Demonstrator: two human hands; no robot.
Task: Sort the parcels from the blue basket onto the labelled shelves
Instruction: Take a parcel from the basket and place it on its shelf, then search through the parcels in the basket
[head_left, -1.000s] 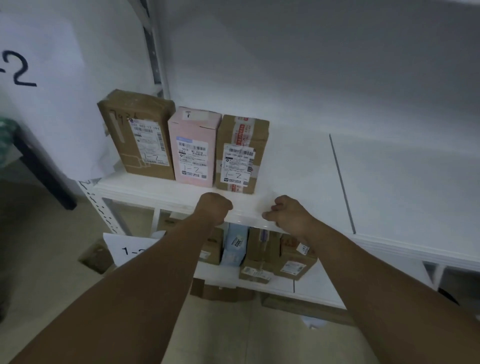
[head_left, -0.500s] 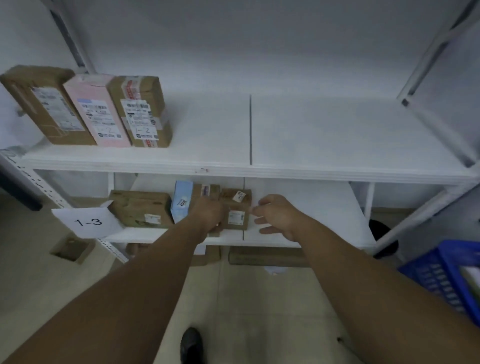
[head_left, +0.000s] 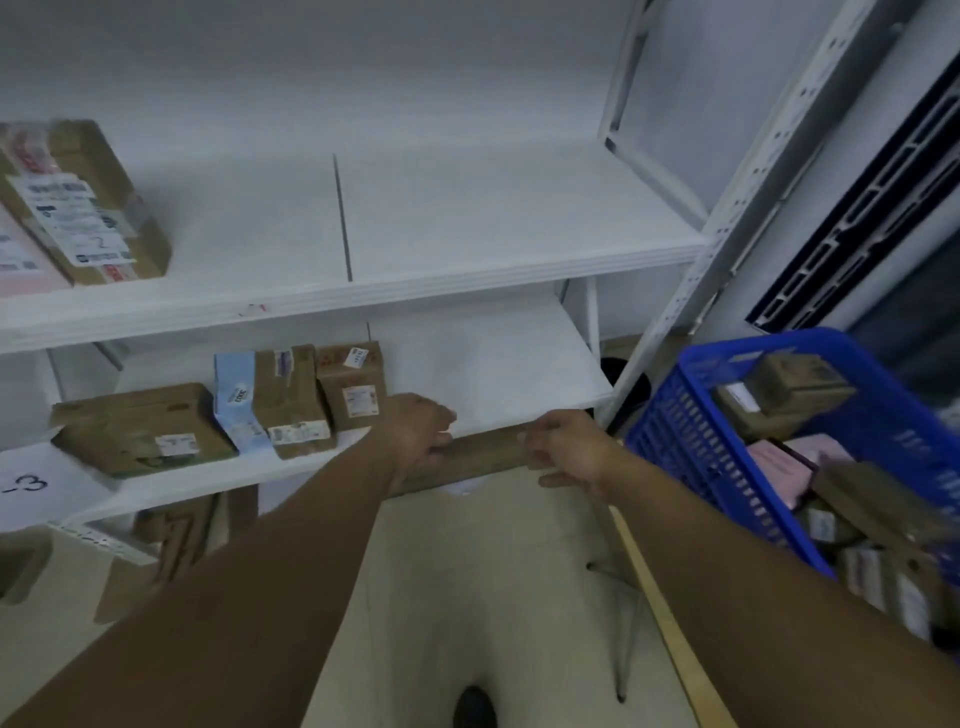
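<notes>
The blue basket (head_left: 727, 415) stands at the right and holds several brown and pink parcels (head_left: 789, 395). My left hand (head_left: 421, 431) hovers in front of the lower shelf (head_left: 498, 374), just right of a small brown parcel (head_left: 353, 389); its fingers are loosely curled and hold nothing. My right hand (head_left: 566, 452) is also empty and loosely curled, between the shelf and the basket. Left of the small parcel on the lower shelf are a brown parcel (head_left: 291, 400), a light blue one (head_left: 234, 400) and a flat brown box (head_left: 140, 431).
The upper shelf (head_left: 467, 260) carries a brown labelled parcel (head_left: 88, 208) and a pink one (head_left: 21, 265) at the far left. A paper label reading "-3" (head_left: 31, 483) hangs at the left edge. A wooden stick (head_left: 675, 623) crosses the floor, and flat cardboard (head_left: 483, 457) lies under the shelf.
The view has swung to the right, so the blue basket shows far more. Both hands have moved right, away from the parcels on the lower shelf.
</notes>
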